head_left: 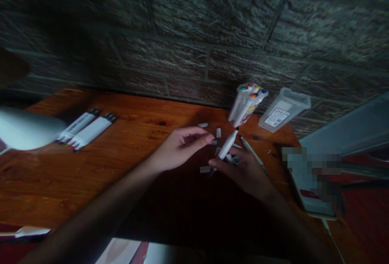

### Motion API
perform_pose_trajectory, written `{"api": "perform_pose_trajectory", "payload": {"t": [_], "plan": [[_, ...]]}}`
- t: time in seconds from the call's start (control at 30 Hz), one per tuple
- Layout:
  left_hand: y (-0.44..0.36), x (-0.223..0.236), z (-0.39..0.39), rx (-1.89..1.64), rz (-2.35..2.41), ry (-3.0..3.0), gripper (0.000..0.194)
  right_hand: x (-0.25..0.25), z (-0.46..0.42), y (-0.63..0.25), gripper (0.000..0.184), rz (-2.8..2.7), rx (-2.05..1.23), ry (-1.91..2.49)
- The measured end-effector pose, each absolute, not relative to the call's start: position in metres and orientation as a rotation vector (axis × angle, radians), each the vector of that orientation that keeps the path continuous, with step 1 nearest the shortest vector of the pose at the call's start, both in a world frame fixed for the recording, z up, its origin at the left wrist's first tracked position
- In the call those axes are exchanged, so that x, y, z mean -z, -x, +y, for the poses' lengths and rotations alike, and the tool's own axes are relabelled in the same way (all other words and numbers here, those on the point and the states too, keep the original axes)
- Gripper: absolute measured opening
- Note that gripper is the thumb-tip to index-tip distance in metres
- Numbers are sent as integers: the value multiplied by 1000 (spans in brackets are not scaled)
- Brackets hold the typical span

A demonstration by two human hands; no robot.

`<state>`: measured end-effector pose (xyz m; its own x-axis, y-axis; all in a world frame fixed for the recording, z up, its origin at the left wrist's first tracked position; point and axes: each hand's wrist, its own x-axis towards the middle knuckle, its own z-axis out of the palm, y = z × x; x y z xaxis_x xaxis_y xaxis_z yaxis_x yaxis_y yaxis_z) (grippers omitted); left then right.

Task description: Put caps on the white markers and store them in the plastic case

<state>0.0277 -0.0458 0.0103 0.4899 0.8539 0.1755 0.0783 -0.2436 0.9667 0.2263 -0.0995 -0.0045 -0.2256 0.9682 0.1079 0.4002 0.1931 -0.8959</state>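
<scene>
My right hand [247,170] grips a white marker [227,145] between thumb and fingers, tilted with its dark tip up and to the right. Just left of it, my left hand [178,148] has its thumb and fingertips brought together; whether something small is pinched there I cannot make out. Several small caps lie around the hands, among them a white cap [218,132] and a pale cap [204,169]. Another white marker [253,153] with a dark tip lies beyond my right hand, partly hidden by it.
A clear cup of colored markers [245,106] stands by the brick wall [182,61], beside a clear container with a label [285,108]. Two bundles of white markers [94,132] lie on the left of the wooden table [136,114]. A phone-like device [316,205] is at right, a white lamp-like object [27,128] at left.
</scene>
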Motion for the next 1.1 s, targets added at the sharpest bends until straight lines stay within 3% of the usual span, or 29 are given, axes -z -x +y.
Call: {"api": "perform_pose_trajectory", "payload": {"t": [0.13,0.27,0.6,1.1], "plan": [[-31,-7,-48,-759,722,-1551,19,5,-101,-221,22,-1925,-1066,1183],[-34,-3,-50,-681,658,-1450,16,8,-102,-217,32,-1914,-1111,1203],[-25,-6,-27,-1157,823,-864,22,-1,-98,-248,28,-1820,-1368,1265],[-35,4,-40,-1076,671,-1007,20,-2,-105,-229,42,-1730,-1421,1310]]}}
